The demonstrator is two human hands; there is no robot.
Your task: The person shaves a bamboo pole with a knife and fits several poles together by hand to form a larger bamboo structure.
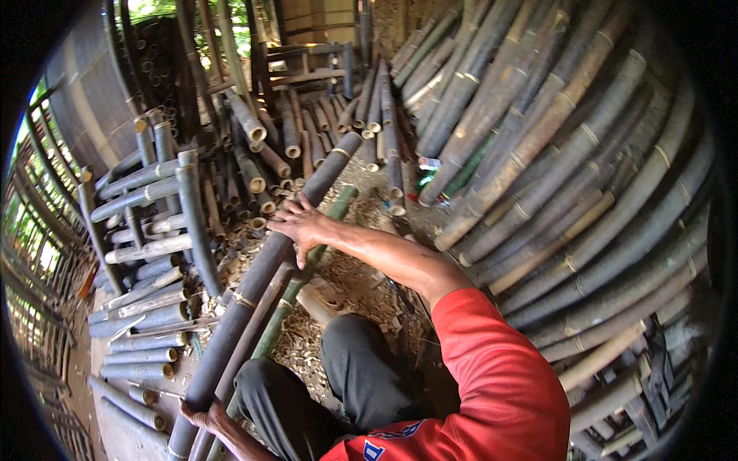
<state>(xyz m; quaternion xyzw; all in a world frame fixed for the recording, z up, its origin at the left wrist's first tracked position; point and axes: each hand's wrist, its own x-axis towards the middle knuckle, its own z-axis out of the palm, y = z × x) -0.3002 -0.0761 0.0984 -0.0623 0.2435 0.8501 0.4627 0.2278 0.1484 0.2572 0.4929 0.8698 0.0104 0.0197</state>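
A long dark bamboo pole (244,296) slants from the lower left up past my knees. My right hand (301,227) grips it from above near its upper part, fingers spread across the top and thumb down the near side. Low on the same pole, my left hand (211,421) is closed against it; most of its fingers are hidden. A thin, pale, stick-like thing (161,393) juts out beside that hand, too unclear to name. Right beside the dark pole lie a thinner brown bamboo pole (250,338) and a green bamboo pole (277,321).
Bamboo frames (142,207) stand at the left, above cut bamboo pieces (146,356). Many long bamboo poles (530,161) lean along the right side. Shorter bamboo lengths (307,127) are stacked at the back. Wood shavings (307,342) cover the ground around my legs.
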